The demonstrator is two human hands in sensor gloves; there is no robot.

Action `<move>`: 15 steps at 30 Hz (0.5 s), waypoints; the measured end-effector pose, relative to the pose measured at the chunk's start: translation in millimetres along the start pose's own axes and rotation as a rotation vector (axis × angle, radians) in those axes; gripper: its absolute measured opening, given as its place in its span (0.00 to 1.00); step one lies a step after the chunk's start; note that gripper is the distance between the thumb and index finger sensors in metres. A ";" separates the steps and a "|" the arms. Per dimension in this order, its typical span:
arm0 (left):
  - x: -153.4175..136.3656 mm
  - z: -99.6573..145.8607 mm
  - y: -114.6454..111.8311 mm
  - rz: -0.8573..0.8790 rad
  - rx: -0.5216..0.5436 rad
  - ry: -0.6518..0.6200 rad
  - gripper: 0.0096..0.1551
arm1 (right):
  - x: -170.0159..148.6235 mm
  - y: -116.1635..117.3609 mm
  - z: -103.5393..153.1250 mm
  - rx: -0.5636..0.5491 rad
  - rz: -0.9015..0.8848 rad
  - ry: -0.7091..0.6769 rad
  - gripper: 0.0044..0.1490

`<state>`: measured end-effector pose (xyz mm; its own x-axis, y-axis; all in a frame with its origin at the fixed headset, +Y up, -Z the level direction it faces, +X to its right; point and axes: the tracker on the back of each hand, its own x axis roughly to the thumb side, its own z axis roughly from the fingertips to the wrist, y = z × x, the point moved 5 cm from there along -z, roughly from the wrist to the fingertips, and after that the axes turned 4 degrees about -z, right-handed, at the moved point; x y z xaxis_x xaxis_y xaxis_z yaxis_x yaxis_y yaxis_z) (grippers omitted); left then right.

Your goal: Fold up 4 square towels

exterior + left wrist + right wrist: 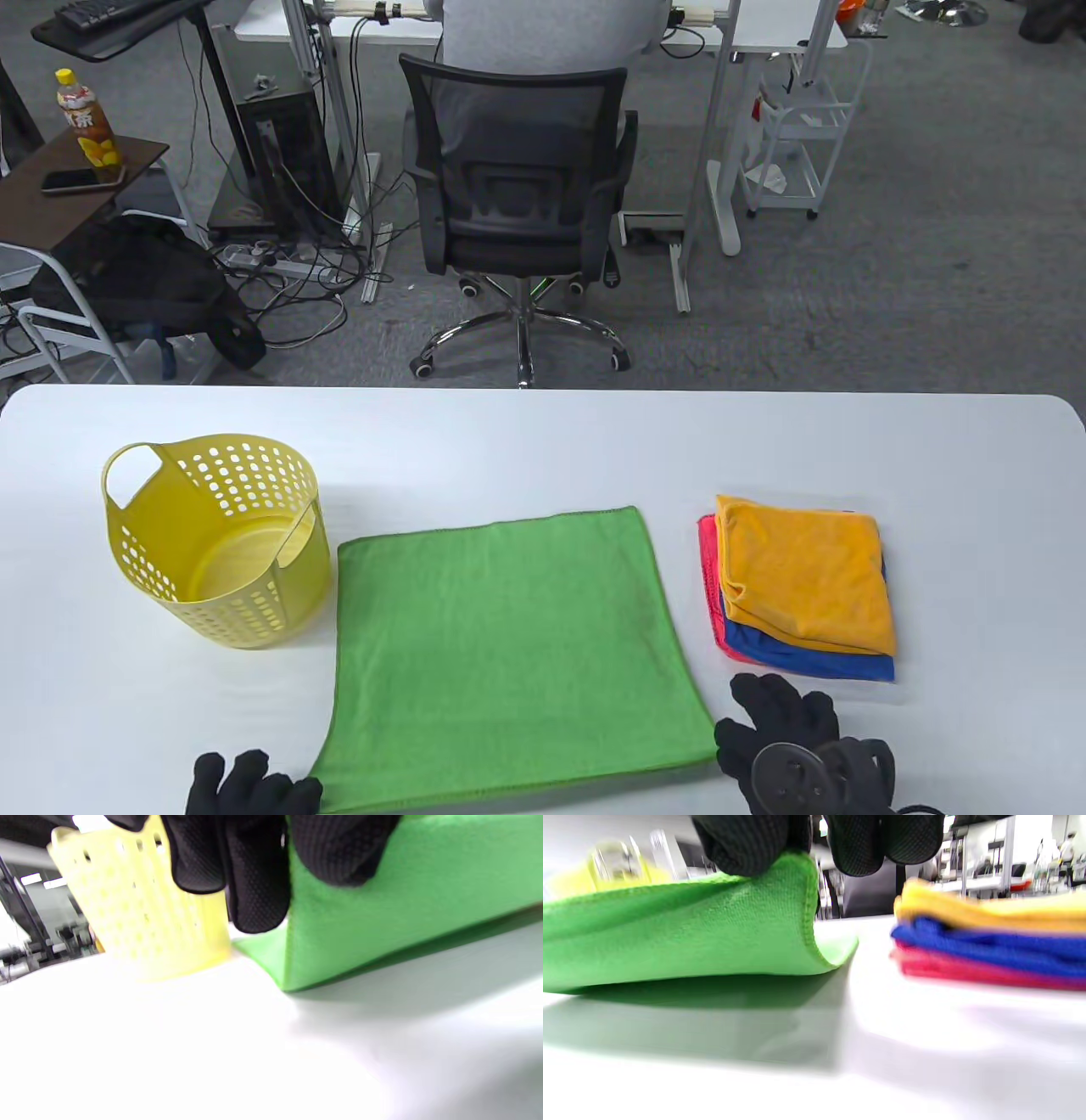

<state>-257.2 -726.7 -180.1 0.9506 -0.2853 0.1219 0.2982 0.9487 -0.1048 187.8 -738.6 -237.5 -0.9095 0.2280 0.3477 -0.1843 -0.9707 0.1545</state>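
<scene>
Green towel (509, 654), spread flat across the lower centre of the table view, on the white surface (543, 433). Far left: yellow perforated basket (216, 543), standing upright, just beside the towel's left edge, nothing visible inside. Lower left corner: left hand (250, 785), fingers pinched on the towel's near left corner; in the left wrist view, that corner lifted clear, cloth hanging in a slack fold under the fingertips (258, 899). Across to lower right: right hand (793, 747), pinching the near right corner; in the right wrist view, hemmed edge curled up off the surface below the fingers (742, 844). Right of centre: stack of folded towels (802, 586), orange on top, blue beneath, red at the bottom, near the green one but apart.

Soft, light, limp stuff by the look of it — bound to sag in the middle when lifted. Best held right at the two near corners, as now, kept taut between both hands so the edge carries over evenly to meet the far edge.
</scene>
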 end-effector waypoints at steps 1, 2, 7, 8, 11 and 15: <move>-2.2 0.8 -0.3 0.026 -0.010 0.012 0.23 | 0.3 3.1 -0.7 0.016 -0.002 0.003 0.26; -5.5 -3.9 2.8 0.065 0.001 0.032 0.23 | 1.0 4.0 -3.0 0.031 -0.007 0.006 0.26; -23.9 -42.1 13.4 0.114 -0.058 0.090 0.23 | -4.2 -20.1 -36.7 -0.014 -0.052 0.041 0.26; -29.6 -58.7 13.0 0.124 -0.075 0.126 0.24 | -7.7 -23.1 -52.5 -0.006 -0.048 0.066 0.26; -39.7 -102.1 2.1 0.200 -0.134 0.208 0.24 | -21.2 -21.3 -103.7 0.003 -0.053 0.142 0.26; -51.7 -139.1 -29.5 0.227 -0.270 0.329 0.33 | -39.4 -7.1 -146.7 0.016 -0.090 0.281 0.39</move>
<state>-303.2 -758.8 -320.7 0.9579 -0.1439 -0.2483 0.0497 0.9352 -0.3506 170.3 -751.9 -388.0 -0.9578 0.2807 0.0622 -0.2649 -0.9458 0.1880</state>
